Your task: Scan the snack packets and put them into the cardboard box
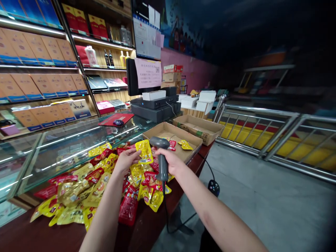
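Note:
My left hand (pixel 128 158) pinches a small yellow snack packet (pixel 144 152) by its edge and holds it up over the pile. Wrapped in my right hand (pixel 169 161) is the handle of a dark grey barcode scanner (pixel 163 164), its head close to the packet's right side. Under both hands spreads a heap of red and yellow snack packets, among them a large gold one (pixel 72 190) and a red one (pixel 129 206). An open cardboard tray (pixel 183 131) behind the scanner has a few packets in it, including a yellow one (pixel 185 144).
A glass display counter (pixel 60 148) runs along the left, with a red mat (pixel 115 119) and a mouse on it. Behind stand a monitor (pixel 132 77) and a second cardboard tray (pixel 207 127). The scanner's black cable (pixel 166 210) hangs past the counter edge. Metal railings (pixel 244 122) stand right.

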The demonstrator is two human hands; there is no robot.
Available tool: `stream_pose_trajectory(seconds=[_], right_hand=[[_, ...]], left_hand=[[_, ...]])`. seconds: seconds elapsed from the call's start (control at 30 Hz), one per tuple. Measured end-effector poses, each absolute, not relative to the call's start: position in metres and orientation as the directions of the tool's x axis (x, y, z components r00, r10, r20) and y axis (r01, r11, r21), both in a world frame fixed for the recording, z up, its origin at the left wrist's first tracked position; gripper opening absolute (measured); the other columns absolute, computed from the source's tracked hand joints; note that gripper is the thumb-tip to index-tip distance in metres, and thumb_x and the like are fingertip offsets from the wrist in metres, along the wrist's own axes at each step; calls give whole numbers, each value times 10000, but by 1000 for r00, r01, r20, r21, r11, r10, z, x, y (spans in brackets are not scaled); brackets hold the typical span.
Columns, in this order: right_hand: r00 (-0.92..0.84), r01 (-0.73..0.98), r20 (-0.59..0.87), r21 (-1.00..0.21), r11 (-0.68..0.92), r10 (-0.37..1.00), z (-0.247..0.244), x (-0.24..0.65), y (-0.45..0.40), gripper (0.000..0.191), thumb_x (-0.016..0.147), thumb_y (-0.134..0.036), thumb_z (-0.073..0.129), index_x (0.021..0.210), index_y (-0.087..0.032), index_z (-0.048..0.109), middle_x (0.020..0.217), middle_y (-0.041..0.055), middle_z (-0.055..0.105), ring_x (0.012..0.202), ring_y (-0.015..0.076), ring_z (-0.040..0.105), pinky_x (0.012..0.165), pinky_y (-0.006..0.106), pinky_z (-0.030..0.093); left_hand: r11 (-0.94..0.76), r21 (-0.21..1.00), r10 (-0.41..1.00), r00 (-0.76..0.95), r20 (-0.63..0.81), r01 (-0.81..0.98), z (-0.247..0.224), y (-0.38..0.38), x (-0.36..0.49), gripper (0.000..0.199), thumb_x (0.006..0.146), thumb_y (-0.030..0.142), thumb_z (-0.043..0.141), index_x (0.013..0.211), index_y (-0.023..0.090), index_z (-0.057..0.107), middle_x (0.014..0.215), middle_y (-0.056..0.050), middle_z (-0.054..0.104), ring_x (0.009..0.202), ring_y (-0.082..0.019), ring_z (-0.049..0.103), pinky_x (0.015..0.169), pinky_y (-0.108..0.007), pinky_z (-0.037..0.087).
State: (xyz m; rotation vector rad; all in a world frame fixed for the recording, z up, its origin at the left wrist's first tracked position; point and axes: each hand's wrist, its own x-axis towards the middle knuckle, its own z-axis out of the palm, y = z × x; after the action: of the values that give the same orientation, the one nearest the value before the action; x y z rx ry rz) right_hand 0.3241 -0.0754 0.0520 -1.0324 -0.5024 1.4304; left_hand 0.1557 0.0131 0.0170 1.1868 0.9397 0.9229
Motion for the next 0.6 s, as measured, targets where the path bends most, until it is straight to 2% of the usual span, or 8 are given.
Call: stream_pose_trajectory(seconds=[0.1, 0.27, 0.43, 0.6], right_hand=[[84, -610, -315, -767, -202, 945, 52, 330, -74, 184, 660, -92, 560, 823, -126, 641, 746, 31, 674, 627, 92, 618, 617, 190, 513], [-13, -643, -320, -722, -253, 947, 54, 357, -72, 167, 688, -89, 525, 821, -141, 610, 878, 65, 704, 756, 134, 673, 667, 239, 539], [-32, -639, -279, -733, -234, 960, 61, 399, -76, 172, 690, -88, 523, 837, -138, 597, 829, 76, 700, 783, 160, 683, 745, 290, 546], [67, -650, -245, -746, -144, 967, 71, 456, -81, 189, 679, -80, 520, 844, -134, 594, 764, 64, 685, 715, 158, 672, 737, 304, 547]], left_hand=[[166, 980, 924, 364, -116, -109, 15, 13, 156, 412, 572, 341, 812, 920, 149, 702, 840, -63, 706, 634, -108, 632, 565, -181, 497], [231, 960, 898, 415, -149, -157, 15, 11, 170, 412, 584, 290, 813, 950, 143, 695, 859, -76, 705, 658, -113, 641, 593, -193, 513], [235, 964, 868, 473, -152, -121, 33, 13, 207, 369, 589, 255, 811, 922, 135, 708, 847, -79, 708, 643, -104, 637, 582, -184, 508], [215, 973, 828, 544, -134, -87, 53, 19, 275, 358, 589, 238, 804, 920, 138, 715, 833, -67, 713, 632, -102, 637, 580, -180, 505]])
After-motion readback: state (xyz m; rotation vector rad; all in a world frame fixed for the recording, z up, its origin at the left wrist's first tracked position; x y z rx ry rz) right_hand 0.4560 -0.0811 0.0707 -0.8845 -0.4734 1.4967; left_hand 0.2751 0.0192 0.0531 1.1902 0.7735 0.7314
